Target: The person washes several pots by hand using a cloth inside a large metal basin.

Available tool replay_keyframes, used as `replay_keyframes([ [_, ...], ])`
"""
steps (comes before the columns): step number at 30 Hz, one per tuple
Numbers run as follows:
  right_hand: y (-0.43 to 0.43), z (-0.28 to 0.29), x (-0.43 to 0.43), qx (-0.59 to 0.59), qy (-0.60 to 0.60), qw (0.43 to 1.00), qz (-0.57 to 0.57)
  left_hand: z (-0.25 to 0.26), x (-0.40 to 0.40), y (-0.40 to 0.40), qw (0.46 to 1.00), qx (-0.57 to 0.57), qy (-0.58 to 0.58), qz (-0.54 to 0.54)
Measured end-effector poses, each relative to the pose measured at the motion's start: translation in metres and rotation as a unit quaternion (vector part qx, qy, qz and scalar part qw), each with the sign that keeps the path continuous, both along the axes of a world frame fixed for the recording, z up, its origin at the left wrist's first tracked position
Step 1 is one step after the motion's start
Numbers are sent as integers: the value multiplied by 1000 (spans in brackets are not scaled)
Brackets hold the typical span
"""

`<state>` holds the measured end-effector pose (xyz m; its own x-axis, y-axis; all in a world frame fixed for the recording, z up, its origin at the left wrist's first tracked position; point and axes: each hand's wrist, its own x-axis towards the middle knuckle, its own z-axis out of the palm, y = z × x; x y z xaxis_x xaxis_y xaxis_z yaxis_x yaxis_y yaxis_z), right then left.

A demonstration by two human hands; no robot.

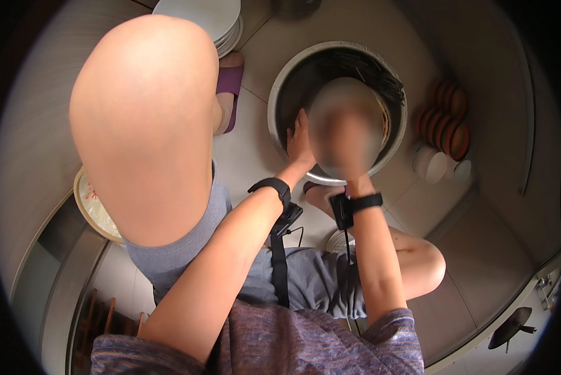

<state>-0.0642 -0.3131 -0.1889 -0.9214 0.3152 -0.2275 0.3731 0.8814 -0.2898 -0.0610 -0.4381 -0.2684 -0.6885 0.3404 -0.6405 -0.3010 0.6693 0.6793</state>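
Note:
A large round metal basin (276, 93) stands on the tiled floor between my feet. Dark, thin, stick-like pieces (379, 77) lie along its far right inside. My left hand (300, 143) is inside the basin by its near left wall, fingers apart, with nothing seen in it. My right hand (348, 136) reaches into the basin on the right, mostly covered by a blurred oval patch, so its fingers and anything in them cannot be made out. A pale curved rim of some round thing (385, 119) shows just right of the patch.
Stacked white plates (200, 18) stand beyond my left foot. Right of the basin are orange-and-black bowls (444, 119) lying on their sides, with white bowls (433, 166) nearer. More stacked dishes (339, 241) sit beneath my right wrist. A round-rimmed container (95, 211) is at the left.

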Motion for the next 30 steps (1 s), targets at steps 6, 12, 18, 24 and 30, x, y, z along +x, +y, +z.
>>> replay_keyframes([
  [6,-8,3,-23,-48,46,992,-107,-14,-6,4,1000,-4,-2,5],
  [12,4,-3,-11,-10,75,997,-20,-8,-5,11,1000,-22,14,-13],
  [18,6,-14,-33,-8,102,990,-101,-12,-3,-4,1000,-2,-26,6],
  [24,-6,-8,-17,-13,21,998,-57,-1,-6,-1,999,-29,18,-34],
  [30,-34,-28,-10,-12,60,989,-132,-22,1,-21,999,-29,3,14],
])
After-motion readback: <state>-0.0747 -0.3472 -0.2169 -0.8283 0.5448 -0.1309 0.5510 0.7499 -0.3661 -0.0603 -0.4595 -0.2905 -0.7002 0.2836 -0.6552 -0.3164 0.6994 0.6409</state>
